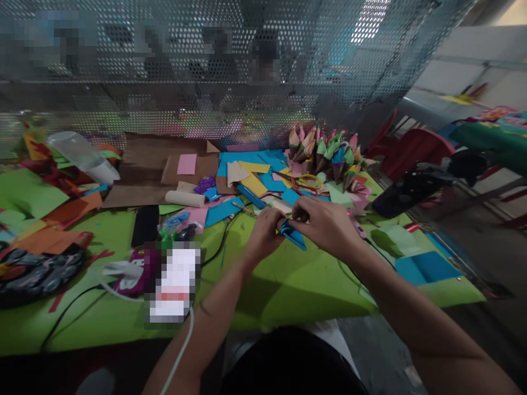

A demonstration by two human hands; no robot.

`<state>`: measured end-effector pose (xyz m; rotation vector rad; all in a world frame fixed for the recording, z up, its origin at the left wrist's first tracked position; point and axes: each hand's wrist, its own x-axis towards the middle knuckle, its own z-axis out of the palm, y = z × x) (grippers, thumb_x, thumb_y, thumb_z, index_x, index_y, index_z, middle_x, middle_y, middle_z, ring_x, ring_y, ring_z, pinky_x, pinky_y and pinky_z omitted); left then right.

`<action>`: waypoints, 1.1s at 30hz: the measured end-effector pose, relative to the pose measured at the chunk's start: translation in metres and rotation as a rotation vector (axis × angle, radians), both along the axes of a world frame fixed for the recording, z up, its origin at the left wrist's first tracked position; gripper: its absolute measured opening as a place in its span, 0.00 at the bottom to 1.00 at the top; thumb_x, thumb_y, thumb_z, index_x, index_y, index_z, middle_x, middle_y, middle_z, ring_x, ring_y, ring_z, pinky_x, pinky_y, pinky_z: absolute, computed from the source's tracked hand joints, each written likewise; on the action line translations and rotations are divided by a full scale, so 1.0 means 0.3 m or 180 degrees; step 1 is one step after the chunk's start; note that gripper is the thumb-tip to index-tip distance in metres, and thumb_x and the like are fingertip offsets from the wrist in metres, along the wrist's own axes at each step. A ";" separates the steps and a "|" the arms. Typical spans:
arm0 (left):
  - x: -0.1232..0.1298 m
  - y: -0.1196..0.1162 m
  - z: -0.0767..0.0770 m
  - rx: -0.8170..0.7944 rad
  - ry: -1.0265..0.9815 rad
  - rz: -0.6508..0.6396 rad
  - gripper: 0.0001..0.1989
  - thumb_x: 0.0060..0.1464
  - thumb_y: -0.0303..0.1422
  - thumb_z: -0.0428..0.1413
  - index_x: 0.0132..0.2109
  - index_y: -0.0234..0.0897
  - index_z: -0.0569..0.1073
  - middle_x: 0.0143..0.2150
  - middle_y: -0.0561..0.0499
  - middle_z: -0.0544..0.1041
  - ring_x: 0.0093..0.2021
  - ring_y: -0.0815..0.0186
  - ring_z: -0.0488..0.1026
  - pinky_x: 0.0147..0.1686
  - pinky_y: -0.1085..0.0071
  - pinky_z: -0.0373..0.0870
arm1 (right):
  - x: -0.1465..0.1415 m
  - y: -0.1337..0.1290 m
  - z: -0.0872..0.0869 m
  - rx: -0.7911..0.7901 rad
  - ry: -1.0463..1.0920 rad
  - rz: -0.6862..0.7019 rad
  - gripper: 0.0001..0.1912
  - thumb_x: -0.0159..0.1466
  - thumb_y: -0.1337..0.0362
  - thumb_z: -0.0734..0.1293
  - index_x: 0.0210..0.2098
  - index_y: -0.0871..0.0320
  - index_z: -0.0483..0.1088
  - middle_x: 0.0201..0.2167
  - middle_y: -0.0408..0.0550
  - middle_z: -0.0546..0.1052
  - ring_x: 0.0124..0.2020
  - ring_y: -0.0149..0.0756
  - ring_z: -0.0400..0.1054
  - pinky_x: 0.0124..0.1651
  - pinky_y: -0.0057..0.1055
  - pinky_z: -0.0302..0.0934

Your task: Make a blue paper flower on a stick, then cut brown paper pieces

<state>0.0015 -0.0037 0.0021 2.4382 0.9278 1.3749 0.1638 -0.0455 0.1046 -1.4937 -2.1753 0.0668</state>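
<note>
Fingers curled nearly closed, a person's left hand and right hand pinched a folded piece of blue paper between them above a green table. Just beyond lay yellow-handled scissors among paper scraps; farther back, colorful paper cones clustered near a perforated screen.

Black clothing is worn, its rounded outline seen below the left hand and right hand; behind both, bare forearms are shown.
</note>
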 end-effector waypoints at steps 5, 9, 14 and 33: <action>0.001 0.003 -0.001 0.0121 -0.0156 0.0004 0.14 0.49 0.20 0.55 0.40 0.41 0.63 0.35 0.51 0.72 0.37 0.61 0.68 0.36 0.67 0.64 | -0.002 -0.002 -0.001 -0.0026 0.0454 0.0116 0.03 0.59 0.67 0.72 0.30 0.56 0.73 0.29 0.44 0.79 0.29 0.35 0.70 0.32 0.29 0.55; 0.000 0.010 -0.009 0.0190 -0.0269 -0.0009 0.16 0.48 0.19 0.56 0.42 0.40 0.64 0.36 0.51 0.73 0.37 0.61 0.69 0.37 0.67 0.64 | 0.006 -0.001 -0.002 -0.0084 0.0982 0.0164 0.02 0.60 0.66 0.70 0.33 0.56 0.76 0.28 0.44 0.80 0.26 0.33 0.70 0.31 0.28 0.59; 0.000 0.010 -0.013 0.0123 -0.0299 0.0019 0.17 0.49 0.19 0.55 0.43 0.41 0.64 0.37 0.50 0.73 0.39 0.61 0.69 0.37 0.67 0.65 | 0.025 -0.009 -0.014 0.0037 0.1182 0.0150 0.04 0.62 0.65 0.69 0.32 0.56 0.77 0.28 0.45 0.81 0.27 0.34 0.71 0.32 0.29 0.61; -0.033 0.004 0.005 -0.0048 -0.0108 0.0183 0.18 0.60 0.26 0.53 0.57 0.41 0.63 0.51 0.43 0.75 0.53 0.58 0.72 0.51 0.60 0.70 | 0.017 -0.062 -0.052 0.0421 0.1297 0.0583 0.09 0.68 0.59 0.67 0.42 0.53 0.79 0.40 0.52 0.80 0.43 0.41 0.75 0.45 0.36 0.69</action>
